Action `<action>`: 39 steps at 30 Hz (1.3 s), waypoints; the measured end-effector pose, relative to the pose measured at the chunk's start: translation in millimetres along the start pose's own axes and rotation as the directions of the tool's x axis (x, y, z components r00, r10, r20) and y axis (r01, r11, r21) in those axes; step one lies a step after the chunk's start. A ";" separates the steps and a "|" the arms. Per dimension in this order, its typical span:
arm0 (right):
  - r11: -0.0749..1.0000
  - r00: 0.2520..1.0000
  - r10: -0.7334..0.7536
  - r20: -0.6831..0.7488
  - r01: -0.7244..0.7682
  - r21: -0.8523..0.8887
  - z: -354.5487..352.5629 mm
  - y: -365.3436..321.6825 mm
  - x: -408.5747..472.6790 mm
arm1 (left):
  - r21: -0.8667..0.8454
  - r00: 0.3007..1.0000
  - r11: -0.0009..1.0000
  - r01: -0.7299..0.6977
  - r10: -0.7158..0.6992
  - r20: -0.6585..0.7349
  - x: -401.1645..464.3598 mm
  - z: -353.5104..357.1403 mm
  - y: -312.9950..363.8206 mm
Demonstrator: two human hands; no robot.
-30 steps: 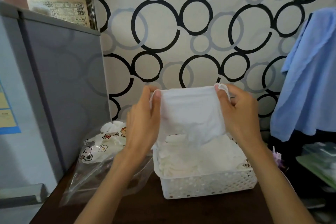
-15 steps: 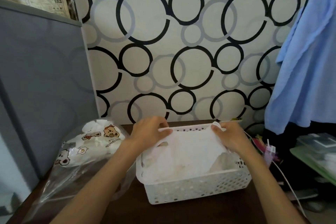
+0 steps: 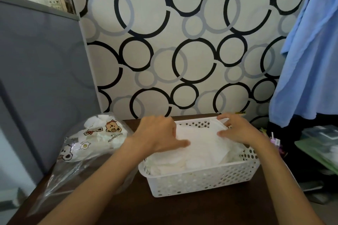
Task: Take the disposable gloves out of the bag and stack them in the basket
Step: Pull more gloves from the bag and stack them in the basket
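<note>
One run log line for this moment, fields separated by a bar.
step: laying glove in basket | left hand: flat on glove | right hand: on glove's far edge | bag: left of basket
</note>
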State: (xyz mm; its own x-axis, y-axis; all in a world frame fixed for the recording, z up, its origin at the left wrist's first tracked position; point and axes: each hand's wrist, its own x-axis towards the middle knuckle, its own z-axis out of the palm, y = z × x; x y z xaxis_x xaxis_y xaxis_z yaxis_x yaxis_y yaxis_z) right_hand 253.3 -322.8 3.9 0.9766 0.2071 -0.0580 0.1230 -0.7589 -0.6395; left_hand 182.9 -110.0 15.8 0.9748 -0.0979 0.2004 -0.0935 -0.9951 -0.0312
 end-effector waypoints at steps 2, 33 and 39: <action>1.000 1.000 0.002 -0.012 -0.002 -0.021 1.5 0.1 -0.9 | 0.033 0.997 0.999 -0.023 0.021 0.071 0.3 -2.0 -2.3; 0.888 0.913 -0.019 0.409 0.203 -0.413 5.7 -1.7 -7.3 | 0.019 0.913 0.993 -0.119 0.102 0.395 -16.6 19.1 -31.0; 0.933 0.938 -0.331 0.100 0.342 -0.116 -5.4 -33.3 -35.8 | -0.251 0.913 0.933 0.258 -0.320 -0.254 -45.3 -14.6 -100.4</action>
State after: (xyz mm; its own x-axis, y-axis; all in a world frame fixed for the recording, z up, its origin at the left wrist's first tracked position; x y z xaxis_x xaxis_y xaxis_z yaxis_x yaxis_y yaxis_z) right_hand 215.2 -308.3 31.4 0.8579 0.5074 0.0811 0.4689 -0.7086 -0.5273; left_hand 145.2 -5.8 24.1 0.8684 0.2264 0.4412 0.1132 -0.9567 0.2680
